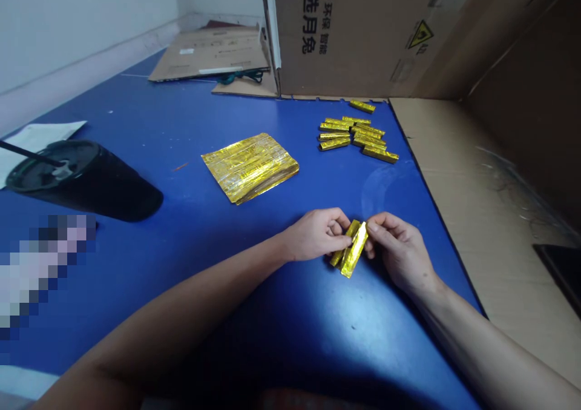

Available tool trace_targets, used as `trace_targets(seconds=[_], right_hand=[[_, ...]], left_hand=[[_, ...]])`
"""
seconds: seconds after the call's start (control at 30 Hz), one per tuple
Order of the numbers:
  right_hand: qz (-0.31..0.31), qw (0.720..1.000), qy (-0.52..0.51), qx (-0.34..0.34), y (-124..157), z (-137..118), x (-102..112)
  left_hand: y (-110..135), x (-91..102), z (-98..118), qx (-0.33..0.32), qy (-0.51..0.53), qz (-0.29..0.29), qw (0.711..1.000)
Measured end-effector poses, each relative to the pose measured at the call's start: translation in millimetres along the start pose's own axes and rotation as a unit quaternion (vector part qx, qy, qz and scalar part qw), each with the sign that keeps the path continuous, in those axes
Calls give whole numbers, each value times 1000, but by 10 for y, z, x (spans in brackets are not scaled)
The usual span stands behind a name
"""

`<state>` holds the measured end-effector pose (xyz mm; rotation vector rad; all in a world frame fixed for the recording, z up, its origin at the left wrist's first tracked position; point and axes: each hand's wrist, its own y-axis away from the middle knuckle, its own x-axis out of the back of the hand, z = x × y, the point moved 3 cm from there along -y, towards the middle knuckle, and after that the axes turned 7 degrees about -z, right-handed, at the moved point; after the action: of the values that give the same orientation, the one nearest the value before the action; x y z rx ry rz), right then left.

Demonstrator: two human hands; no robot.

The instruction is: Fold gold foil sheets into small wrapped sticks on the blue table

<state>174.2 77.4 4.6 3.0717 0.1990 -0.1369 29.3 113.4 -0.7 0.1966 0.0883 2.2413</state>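
My left hand (315,234) and my right hand (397,252) meet above the blue table, their fingers pinching gold foil-wrapped bars (350,250) between them. I see at least two bars there, one lying against the other, and the fingertips hide their inner ends. Farther off, a loose pile of several similar gold bars (356,134) lies on the tabletop. A flat stack of crinkled gold foil sheets (249,168) rests to the left of that pile, well beyond my left hand.
A black lidded cup with a straw (86,180) stands at the left, beside a white paper (39,146). A blurred patch (40,271) hides the lower left. A large printed cardboard box (354,34) stands behind the table, flattened cardboard (209,52) lies beyond, and a cardboard sheet (472,216) borders the right edge.
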Motion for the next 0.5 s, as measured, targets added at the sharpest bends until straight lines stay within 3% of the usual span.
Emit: trace_targets(seconds=[0.2, 0.33, 0.5], right_hand=[[-1, 1000, -11, 0, 9, 8, 7], [38, 999, -37, 10, 4, 24, 30], [43, 999, -32, 8, -15, 28, 25]], left_hand=[[-15, -7, -13, 21, 0, 6, 1000], [-26, -3, 7, 35, 24, 4, 999], [-34, -1, -1, 12, 18, 5, 1000]])
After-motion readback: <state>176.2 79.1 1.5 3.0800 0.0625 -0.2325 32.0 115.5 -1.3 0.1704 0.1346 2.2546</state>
